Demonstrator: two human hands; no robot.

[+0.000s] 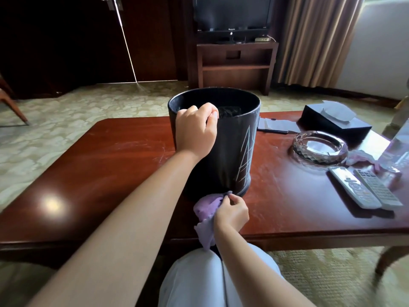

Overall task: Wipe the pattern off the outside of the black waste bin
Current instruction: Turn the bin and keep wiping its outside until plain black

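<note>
The black waste bin [230,151] stands upright on the reddish wooden table [110,156]. A pattern of pale chalk-like lines [246,156] shows on its right side. My left hand [195,129] grips the bin's near rim, fingers curled over the edge. My right hand [231,212] pinches a purple cloth [204,212] and holds it against the foot of the bin. Part of the cloth hangs over the table's near edge. A dark liner lies inside the bin.
To the right on the table are a glass ashtray [319,147], two remote controls [365,188], a crumpled pale cloth [361,157], a black tissue box [336,120] and a pen on paper [273,129]. A TV stand [236,63] is beyond.
</note>
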